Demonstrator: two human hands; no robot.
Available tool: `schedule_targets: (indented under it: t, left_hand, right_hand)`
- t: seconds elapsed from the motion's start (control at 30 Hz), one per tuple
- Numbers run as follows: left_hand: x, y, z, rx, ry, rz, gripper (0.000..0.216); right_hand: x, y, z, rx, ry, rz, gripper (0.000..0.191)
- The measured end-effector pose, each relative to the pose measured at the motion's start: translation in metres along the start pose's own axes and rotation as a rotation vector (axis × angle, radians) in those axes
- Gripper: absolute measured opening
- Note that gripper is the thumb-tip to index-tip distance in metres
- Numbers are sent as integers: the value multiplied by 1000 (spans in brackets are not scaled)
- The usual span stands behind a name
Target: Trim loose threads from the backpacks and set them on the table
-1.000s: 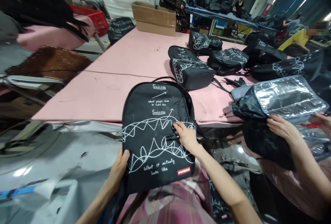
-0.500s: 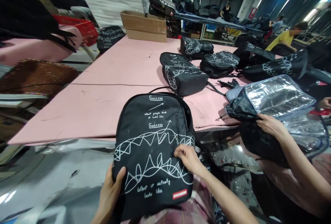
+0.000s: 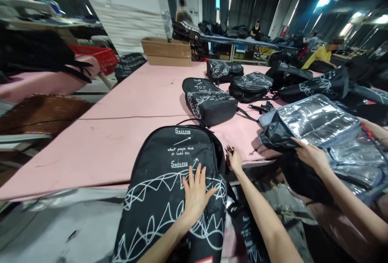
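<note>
A black backpack with white scribbled lines and the word "Success" leans against the table's near edge, its front panel facing me. My left hand lies on that panel, fingers spread and holding nothing. Just right of the backpack, my right hand is closed at the table edge. Small dark thin pieces stick out of its fingers; their kind cannot be made out. The backpack's lower end runs out of view at the bottom.
More printed black backpacks lie on the pink table. At right, a co-worker's hands handle a bag with clear plastic. A cardboard box stands at the far end, and a wicker basket is at left.
My left hand has moved from the backpack's left side onto its front panel. My right hand has left the panel for the table edge and now grips small dark pieces.
</note>
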State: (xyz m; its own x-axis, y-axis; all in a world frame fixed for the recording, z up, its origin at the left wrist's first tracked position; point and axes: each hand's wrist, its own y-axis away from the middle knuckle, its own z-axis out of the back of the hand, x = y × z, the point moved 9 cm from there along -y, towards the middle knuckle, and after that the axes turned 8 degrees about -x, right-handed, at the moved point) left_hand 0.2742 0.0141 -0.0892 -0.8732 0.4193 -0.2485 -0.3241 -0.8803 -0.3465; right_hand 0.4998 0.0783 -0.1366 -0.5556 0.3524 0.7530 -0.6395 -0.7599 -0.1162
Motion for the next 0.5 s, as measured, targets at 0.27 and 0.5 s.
schedule_targets:
  t: [0.27,0.5]
  left_hand:
    - [36,-4,5,199,-118,130,53]
    - [22,18,62,-175,45,-88,49]
  right_hand:
    - [61,17,7,-38,-100,303,37]
    - [102,172,-13,395,-244,937,30]
